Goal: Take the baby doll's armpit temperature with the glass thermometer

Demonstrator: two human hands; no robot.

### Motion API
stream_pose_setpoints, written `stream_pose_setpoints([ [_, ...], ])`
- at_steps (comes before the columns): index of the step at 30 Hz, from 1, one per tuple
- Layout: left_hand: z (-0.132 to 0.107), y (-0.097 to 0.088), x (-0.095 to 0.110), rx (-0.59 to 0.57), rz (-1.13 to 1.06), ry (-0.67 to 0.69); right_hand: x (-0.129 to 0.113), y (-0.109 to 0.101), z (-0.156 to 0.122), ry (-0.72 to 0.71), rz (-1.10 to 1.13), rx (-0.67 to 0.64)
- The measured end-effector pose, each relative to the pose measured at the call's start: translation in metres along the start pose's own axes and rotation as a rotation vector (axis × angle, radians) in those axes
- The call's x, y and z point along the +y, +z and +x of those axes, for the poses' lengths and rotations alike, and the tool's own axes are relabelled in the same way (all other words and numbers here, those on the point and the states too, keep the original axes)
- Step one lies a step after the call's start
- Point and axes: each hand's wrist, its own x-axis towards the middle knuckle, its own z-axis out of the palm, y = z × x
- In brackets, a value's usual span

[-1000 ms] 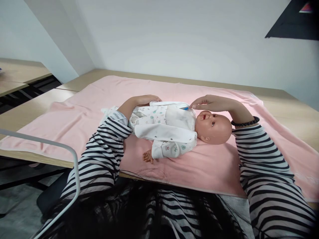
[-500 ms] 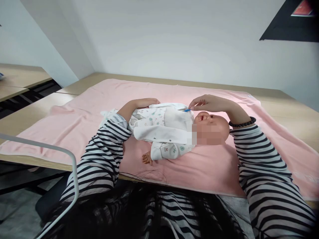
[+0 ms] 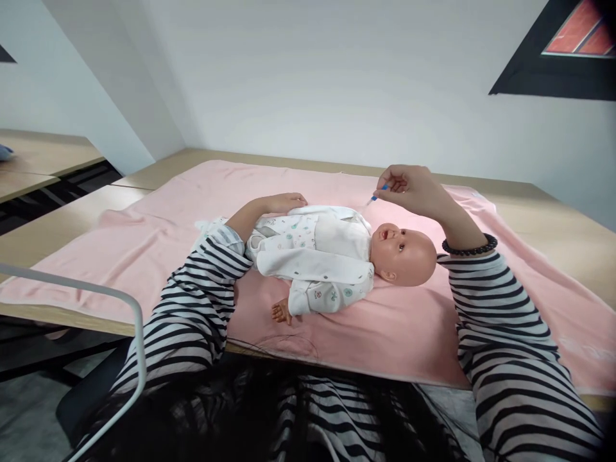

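A baby doll [image 3: 407,256] lies on its back with its head to the right, dressed in a white patterned outfit under an open white jacket [image 3: 308,264]. My left hand [image 3: 283,203] lies flat over the doll's far side at the jacket's edge, its fingertips partly out of sight. Above the doll's far shoulder, my right hand [image 3: 409,189] is closed in a pinch on a thin thermometer [image 3: 374,197] with a blue end. Its slim clear tip points down and left, apart from the clothing. The doll's near hand [image 3: 281,312] rests on the pink towel.
The pink towel [image 3: 158,224] covers most of the wooden table [image 3: 568,208]. A white wall [image 3: 337,83] rises behind it, with a dark-framed window [image 3: 524,64] at upper right. A white curved metal bar [image 3: 139,346] stands at the near left. Another table [image 3: 43,151] is at far left.
My right hand has lifted up and slightly right, drawing the thermometer away from the doll's collar and far shoulder. My left hand stays on the doll. The view has shifted slightly.
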Motion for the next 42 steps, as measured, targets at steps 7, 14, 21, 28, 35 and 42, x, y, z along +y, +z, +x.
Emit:
stream_pose_setpoints([
  [7, -0.038, -0.026, 0.085, 0.320, 0.172, 0.448, -0.058, -0.038, -0.013, -0.260, 0.241, 0.417],
  [14, -0.113, -0.015, 0.166, 0.809, 0.070, 0.701, -0.134, -0.046, -0.035, -0.498, 0.391, 0.791],
  [21, -0.143, 0.003, 0.152, 0.981, 0.048, 0.848, -0.146, -0.022, -0.067, -0.496, 0.422, 0.820],
  [28, -0.154, -0.001, 0.142, 1.025, 0.116, 0.915, -0.143, -0.021, -0.083, -0.425, 0.325, 0.768],
  [35, -0.145, -0.005, 0.145, 1.024, 0.059, 1.258, -0.138, -0.026, -0.087, -0.324, 0.213, 0.754],
  [42, -0.153, -0.001, 0.144, 1.002, 0.039, 1.061, -0.139, -0.023, -0.089, -0.325, 0.172, 0.749],
])
